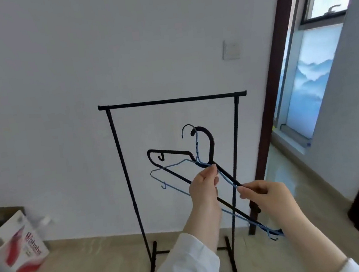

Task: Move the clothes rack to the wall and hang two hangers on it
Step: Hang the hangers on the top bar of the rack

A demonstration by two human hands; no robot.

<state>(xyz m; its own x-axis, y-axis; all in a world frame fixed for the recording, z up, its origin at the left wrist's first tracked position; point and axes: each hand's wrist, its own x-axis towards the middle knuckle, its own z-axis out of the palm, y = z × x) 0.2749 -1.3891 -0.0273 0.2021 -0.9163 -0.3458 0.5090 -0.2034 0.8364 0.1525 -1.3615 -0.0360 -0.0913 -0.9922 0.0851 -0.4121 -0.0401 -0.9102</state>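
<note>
While one black clothes rack [172, 100] stands against the white wall [54, 83] at frame centre, two hangers, black hanger [206, 141] and blue wire hanger [173, 165], overlap below its bar, left hand [204, 186] fingers pinching their necks, right hand [265, 195] fingers clamped on their lower arms.

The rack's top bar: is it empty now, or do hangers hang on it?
Empty. The top bar carries nothing; the black hanger and blue hanger are below it, held in the left hand and right hand.
</note>
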